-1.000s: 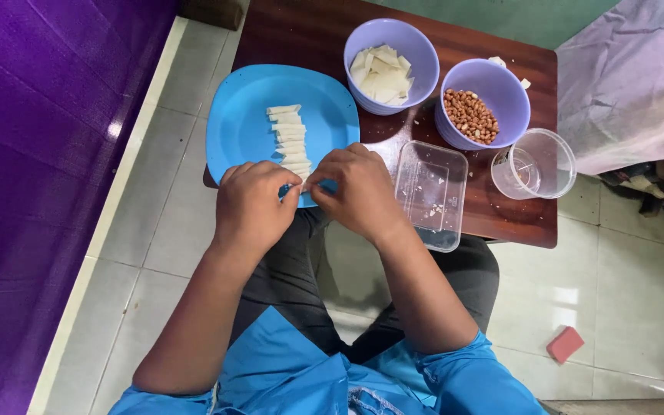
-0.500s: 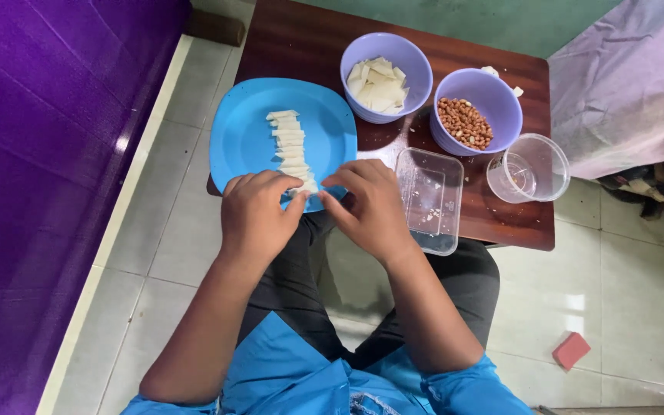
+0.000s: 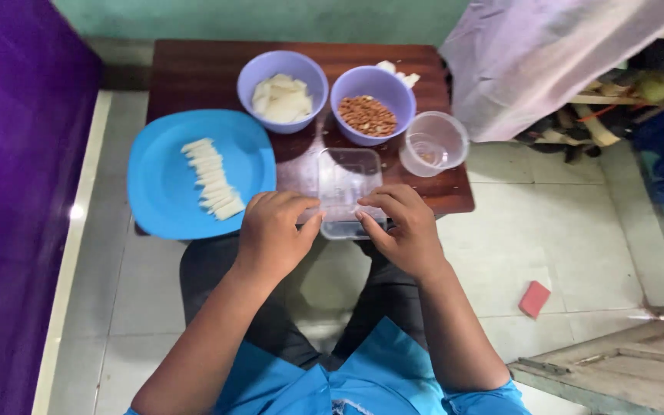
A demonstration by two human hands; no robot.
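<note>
My left hand (image 3: 274,230) and my right hand (image 3: 403,229) rest on the near end of a clear rectangular plastic container (image 3: 346,178), one at each near corner, fingers curled on its rim. The container lies on a small dark wooden table (image 3: 194,73) and juts over its front edge. To its left is a blue plate (image 3: 159,188) carrying a row of white strips (image 3: 213,178). Behind stand a purple bowl (image 3: 249,81) of white pieces and a second purple bowl (image 3: 347,84) of brown nuts.
A clear plastic cup (image 3: 433,142) stands at the table's right edge. A pale cloth (image 3: 547,54) hangs at the upper right. A pink sponge (image 3: 533,298) lies on the tiled floor. A purple wall (image 3: 9,192) runs along the left.
Both hands were pinched together over the blue plate's near edge by the white strips. They have moved right and now sit on the clear container.
</note>
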